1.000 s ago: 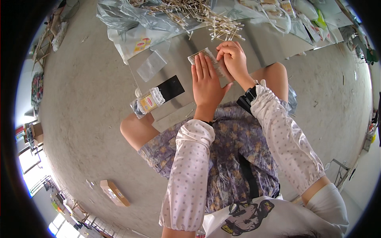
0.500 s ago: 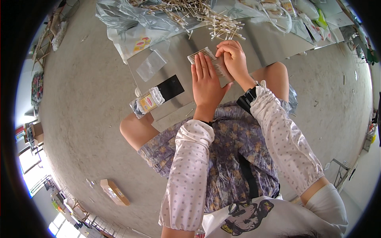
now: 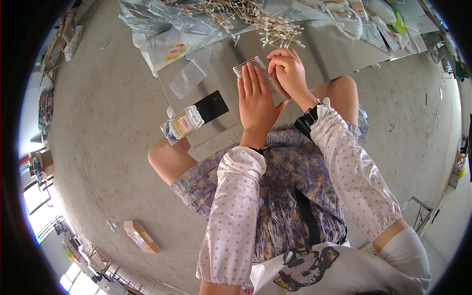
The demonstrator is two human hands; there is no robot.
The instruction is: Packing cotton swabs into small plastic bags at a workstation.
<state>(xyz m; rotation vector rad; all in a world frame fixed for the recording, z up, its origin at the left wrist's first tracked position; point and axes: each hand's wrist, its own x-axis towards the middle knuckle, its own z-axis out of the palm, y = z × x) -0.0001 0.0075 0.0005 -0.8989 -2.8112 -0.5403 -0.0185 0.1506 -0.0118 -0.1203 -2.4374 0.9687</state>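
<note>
A neat row of cotton swabs (image 3: 254,63) lies side by side on the grey table in front of me. My left hand (image 3: 256,101) rests flat over the row, fingers stretched out and close together, covering its middle. Against the row's right side is my right hand (image 3: 289,71), its fingers curled in; whatever is between them is hidden. Left of my hands, a clear bag packed with cotton swabs (image 3: 183,123) and bearing a yellow label lies at the table's near left edge. A flat black piece (image 3: 212,106) extends from its open end.
A big loose heap of cotton swabs (image 3: 275,29) covers the far side, beside grey plastic sheeting (image 3: 162,22). An empty clear bag (image 3: 189,79) lies at the left of the table (image 3: 324,54). More packets (image 3: 339,10) sit far right. A cardboard box (image 3: 141,237) is on the floor.
My right hand has shifted slightly away from me along the row's right side, and less of the tan surface shows there. My left hand stays flat on the swabs.
</note>
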